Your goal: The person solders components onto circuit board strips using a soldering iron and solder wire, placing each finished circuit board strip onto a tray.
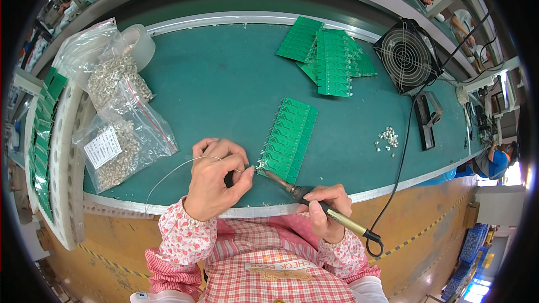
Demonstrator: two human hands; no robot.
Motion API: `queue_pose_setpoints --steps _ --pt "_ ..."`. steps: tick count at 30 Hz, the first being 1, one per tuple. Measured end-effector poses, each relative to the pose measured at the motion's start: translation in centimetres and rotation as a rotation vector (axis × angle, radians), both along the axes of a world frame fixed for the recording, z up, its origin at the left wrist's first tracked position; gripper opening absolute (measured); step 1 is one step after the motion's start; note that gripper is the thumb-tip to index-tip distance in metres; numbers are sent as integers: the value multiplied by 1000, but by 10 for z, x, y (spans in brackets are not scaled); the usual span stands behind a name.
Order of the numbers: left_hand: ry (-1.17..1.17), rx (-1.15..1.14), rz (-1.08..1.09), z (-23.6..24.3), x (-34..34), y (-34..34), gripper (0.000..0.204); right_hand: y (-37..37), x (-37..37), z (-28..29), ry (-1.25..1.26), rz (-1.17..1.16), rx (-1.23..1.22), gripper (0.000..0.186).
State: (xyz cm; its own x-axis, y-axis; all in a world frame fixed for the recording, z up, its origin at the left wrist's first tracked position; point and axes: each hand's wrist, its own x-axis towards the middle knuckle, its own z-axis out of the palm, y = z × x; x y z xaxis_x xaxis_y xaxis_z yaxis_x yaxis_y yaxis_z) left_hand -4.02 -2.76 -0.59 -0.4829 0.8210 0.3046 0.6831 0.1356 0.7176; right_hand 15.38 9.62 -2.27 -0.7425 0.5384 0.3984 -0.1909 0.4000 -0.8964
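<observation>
A green circuit board panel (289, 137) lies on the green bench mat in front of me, with a row of pins along its left edge. My right hand (328, 207) grips a soldering iron (349, 223), whose tip reaches the panel's lower left corner. Pinched in my left hand (220, 177) is a thin solder wire (175, 169), looping back over the hand and down toward the bench edge. The fingertips of that hand are close beside the same corner. Exactly where wire and tip meet is too small to tell.
More green panels (334, 62) are piled at the back, beside a black fan (405, 56). Small white parts (388, 136) and a black iron stand (428, 120) lie right. Bags of parts (120, 148) and a tape roll (140, 45) sit left, near a white rack (67, 163). The iron's cord (400, 174) crosses the right side.
</observation>
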Motion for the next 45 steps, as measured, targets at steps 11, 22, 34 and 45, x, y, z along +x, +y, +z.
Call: queue_pose_setpoints --steps 11,22,34,45 --pt "55 13 -2 -2 1 0 25 0 -1 1 -5 -7 -3 13" --pt "-154 65 103 -1 -2 -5 19 1 7 7 -53 -46 18 13" --pt "-223 132 258 0 -1 -6 23 23 -48 16 -337 -473 428 49" --pt "-579 183 208 9 44 -7 9 7 -65 29 174 -570 -267 53"
